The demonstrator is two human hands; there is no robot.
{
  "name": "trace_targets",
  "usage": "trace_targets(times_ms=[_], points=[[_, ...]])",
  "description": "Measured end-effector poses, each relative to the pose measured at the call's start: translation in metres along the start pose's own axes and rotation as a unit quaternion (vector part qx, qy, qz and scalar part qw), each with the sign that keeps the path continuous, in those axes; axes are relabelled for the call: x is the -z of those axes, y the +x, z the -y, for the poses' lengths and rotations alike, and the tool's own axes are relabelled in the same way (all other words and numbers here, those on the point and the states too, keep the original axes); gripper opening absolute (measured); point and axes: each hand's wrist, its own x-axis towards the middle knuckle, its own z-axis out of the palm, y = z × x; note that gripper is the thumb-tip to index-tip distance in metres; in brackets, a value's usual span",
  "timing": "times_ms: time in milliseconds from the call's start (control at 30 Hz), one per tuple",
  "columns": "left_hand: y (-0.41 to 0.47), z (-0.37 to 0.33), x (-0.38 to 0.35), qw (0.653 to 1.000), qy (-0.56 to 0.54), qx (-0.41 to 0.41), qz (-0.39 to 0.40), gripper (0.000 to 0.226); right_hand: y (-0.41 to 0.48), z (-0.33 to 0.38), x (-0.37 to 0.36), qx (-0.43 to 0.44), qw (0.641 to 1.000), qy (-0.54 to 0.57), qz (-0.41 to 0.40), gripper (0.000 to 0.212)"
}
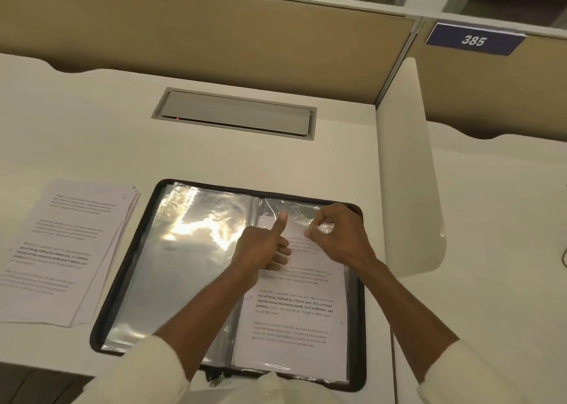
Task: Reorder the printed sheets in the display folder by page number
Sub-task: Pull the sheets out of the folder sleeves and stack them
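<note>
Your right hand (340, 234) pinched the sleeve (294, 208) mouth while your left hand (264, 247) — apparently gripping the sheet (288, 317) — needed to slide it squarely.

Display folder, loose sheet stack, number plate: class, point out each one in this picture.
display folder (171, 280), head view, on its empty left-hand sleeve.
loose sheet stack (61, 250), head view, middle of the top sheet.
number plate (474, 39), head view, on the digits 385.
</note>
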Motion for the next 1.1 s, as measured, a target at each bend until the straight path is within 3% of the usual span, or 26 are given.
trace_targets(times_ms=[100,267,400,500,567,733,833,900,967,1033,1100], points=[[0.008,-0.022,0.001,0.995,-0.058,0.076,0.004,0.095,0.001,0.013,0.002,0.046,0.997,-0.037,0.056,0.025],[0.025,-0.037,0.004,0.994,-0.050,0.094,0.002,0.032,0.002,0.021,0.001,0.055,0.992,-0.035,0.107,0.038],[0.024,-0.034,0.005,0.993,-0.082,0.082,0.025,0.022,0.007,0.032,0.008,0.009,0.995,0.034,0.094,0.063],[0.024,-0.027,-0.001,0.994,-0.081,0.071,0.019,0.019,0.025,0.041,0.017,-0.025,0.994,0.015,0.106,0.060],[0.024,-0.022,-0.007,0.995,-0.083,0.062,0.007,0.020,0.042,0.046,0.020,-0.036,0.987,-0.032,0.156,0.051],[0.016,-0.018,-0.023,0.990,-0.130,0.048,0.006,0.025,0.088,0.048,0.007,-0.045,0.942,-0.188,0.273,0.028],[0.013,-0.015,-0.033,0.989,-0.140,0.031,-0.024,0.033,0.105,0.049,0.000,-0.086,0.912,-0.215,0.338,0.022],[0.013,-0.008,-0.039,0.994,-0.084,-0.008,-0.067,0.053,0.113,0.052,0.001,-0.107,0.895,-0.224,0.370,0.024],[0.014,0.008,-0.041,0.988,0.043,-0.091,-0.120,0.075,0.119,0.055,0.003,-0.138,0.880,-0.221,0.396,0.030],[0.015,0.031,-0.038,0.945,0.192,-0.197,-0.176,0.072,0.123,0.056,0.004,-0.168,0.865,-0.221,0.418,0.035],[0.019,0.056,-0.032,0.886,0.303,-0.279,-0.215,0.054,0.125,0.057,0.005,-0.180,0.847,-0.235,0.443,0.037]])
